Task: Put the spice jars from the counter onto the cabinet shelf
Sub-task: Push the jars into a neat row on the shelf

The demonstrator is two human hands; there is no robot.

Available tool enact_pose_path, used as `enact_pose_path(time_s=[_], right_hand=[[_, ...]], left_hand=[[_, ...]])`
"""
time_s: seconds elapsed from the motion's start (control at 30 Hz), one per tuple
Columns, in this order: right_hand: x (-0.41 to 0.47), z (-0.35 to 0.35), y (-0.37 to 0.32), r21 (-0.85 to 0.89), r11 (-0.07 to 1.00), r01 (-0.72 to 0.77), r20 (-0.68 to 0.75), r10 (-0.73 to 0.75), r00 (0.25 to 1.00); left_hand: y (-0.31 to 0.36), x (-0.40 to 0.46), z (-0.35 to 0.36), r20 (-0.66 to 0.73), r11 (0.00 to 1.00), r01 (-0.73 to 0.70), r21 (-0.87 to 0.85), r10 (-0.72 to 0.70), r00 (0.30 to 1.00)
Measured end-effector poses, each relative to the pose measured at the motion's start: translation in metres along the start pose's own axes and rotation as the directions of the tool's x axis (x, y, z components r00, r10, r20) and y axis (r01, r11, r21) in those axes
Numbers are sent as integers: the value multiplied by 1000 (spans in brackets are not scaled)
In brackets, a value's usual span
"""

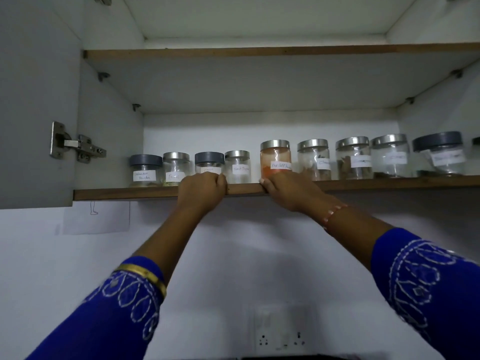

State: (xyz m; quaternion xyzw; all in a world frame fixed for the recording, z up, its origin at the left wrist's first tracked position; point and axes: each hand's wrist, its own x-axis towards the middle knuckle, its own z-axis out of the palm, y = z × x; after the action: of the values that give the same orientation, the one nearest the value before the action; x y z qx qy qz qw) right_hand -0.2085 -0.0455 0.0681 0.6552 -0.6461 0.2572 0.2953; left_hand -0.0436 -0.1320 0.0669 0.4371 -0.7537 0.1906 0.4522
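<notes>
A row of several labelled glass spice jars stands along the front of the lower cabinet shelf (124,194). My left hand (202,190) reaches over the shelf edge, its fingers curled round the base of a grey-lidded jar (209,161), the third from the left. My right hand (288,190) grips the base of the steel-lidded red chilli powder jar (275,158), with fingertips showing at the jar's lower left. Between the two stands the black pepper jar (237,166). Both held jars rest upright on the shelf.
The cabinet door (33,100) stands open at the left on its hinge (78,148). An upper shelf (259,51) spans above the jars. Below the cabinet are a white wall, a paper sheet (96,216) and a wall socket (280,331).
</notes>
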Motion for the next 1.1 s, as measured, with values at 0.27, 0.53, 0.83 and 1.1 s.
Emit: enact_pose_path(time_s=[0.27, 0.53, 0.83, 1.1], right_hand=[[-29, -24, 65, 113, 983, -147, 19, 146, 989], [-9, -33, 99, 67, 938, -340, 183, 324, 928], [23, -43, 114, -15, 946, -324, 409, 301, 861], [43, -26, 114, 69, 965, -253, 490, 189, 851]], left_hand=[[34, -25, 4, -146, 979, -179, -97, 164, 976], [100, -1, 7, 245, 983, -172, -60, 181, 952], [118, 37, 5, 654, 951, 104, -291, 119, 747], [123, 51, 15, 687, 936, 210, -284, 46, 725]])
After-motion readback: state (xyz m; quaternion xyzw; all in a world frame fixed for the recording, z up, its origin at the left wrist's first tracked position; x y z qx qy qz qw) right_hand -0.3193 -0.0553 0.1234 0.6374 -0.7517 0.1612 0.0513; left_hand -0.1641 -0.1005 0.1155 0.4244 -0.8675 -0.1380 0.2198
